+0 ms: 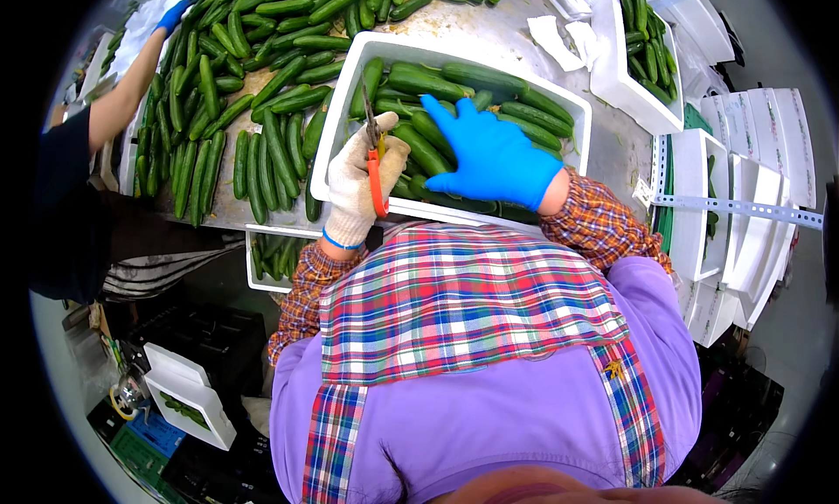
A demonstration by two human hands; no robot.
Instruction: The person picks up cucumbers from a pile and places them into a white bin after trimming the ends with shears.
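My left hand (pixel 357 186), in a whitish knit glove, grips scissors (pixel 375 169) with orange handles at the near left of a white foam box (pixel 583 104). Their blades point away from me over the box's left side. Cucumbers (pixel 419 146) lie in layers inside the box. Over them my right hand (pixel 488 153), in a blue glove, is spread with its fingers apart. Whether its fingertips touch the cucumbers I cannot tell, and the hand hides part of the layer beneath.
Loose cucumbers (pixel 288 45) are heaped on the metal table (pixel 452 22) to the left and behind. Another person's arm (pixel 128 101) reaches in at left. More foam boxes stand right, including one with cucumbers (pixel 609 78). A perforated metal strip (pixel 741 207) crosses the right side.
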